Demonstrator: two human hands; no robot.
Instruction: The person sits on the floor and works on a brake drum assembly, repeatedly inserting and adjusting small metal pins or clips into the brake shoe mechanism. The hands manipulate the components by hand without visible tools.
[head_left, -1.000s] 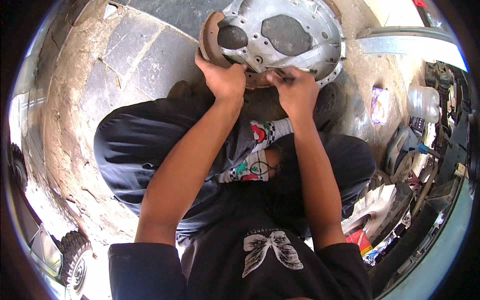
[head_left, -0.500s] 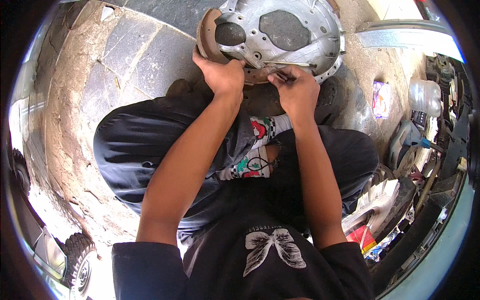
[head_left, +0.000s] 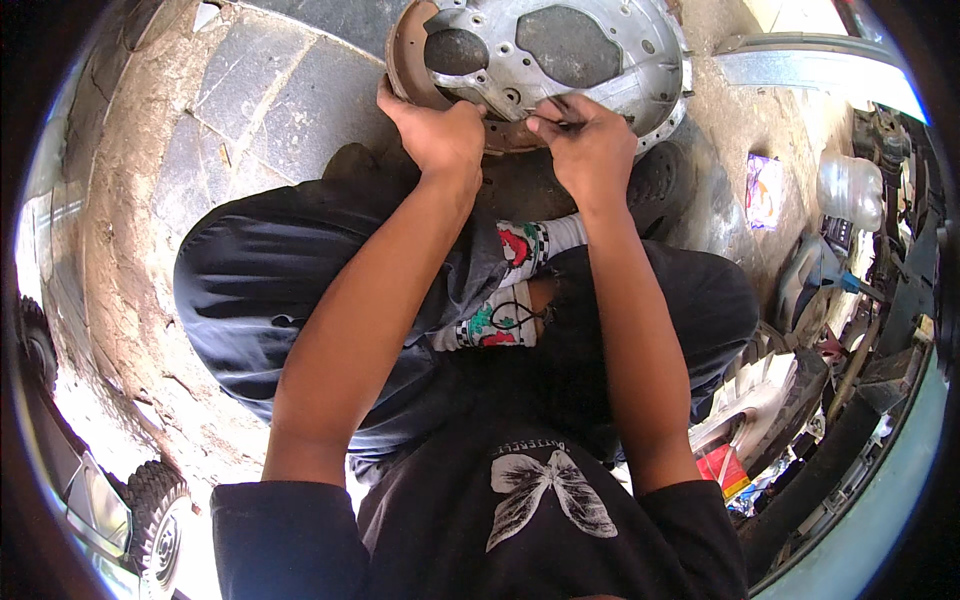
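Note:
At the top of the view, a round cast-metal housing (head_left: 640,88) with large cut-outs and several bolt holes stands in front of my crossed legs. Its raised rim (head_left: 408,60) shows rusty brown on the left and near sides. My left hand (head_left: 440,135) grips that near-left rim, thumb inside and fingers wrapped around the outer side. Over the near edge, my right hand (head_left: 592,145) is closed in a pinch, its fingertips against the inner face. Something dark shows between those fingers, too small and covered to name.
Dark tiles (head_left: 285,110) cover the floor at left. To the right lie a purple wrapper (head_left: 763,190), a clear plastic bottle (head_left: 850,190) and a grey-blue container (head_left: 812,280). A white finned wheel (head_left: 755,395) and assorted machine parts crowd the right side; a knobby tire (head_left: 158,525) stands lower left.
My right hand has moved up, from the near rim onto the housing's inner face. The thin pale rod lying there earlier no longer shows plainly. My left hand keeps its hold.

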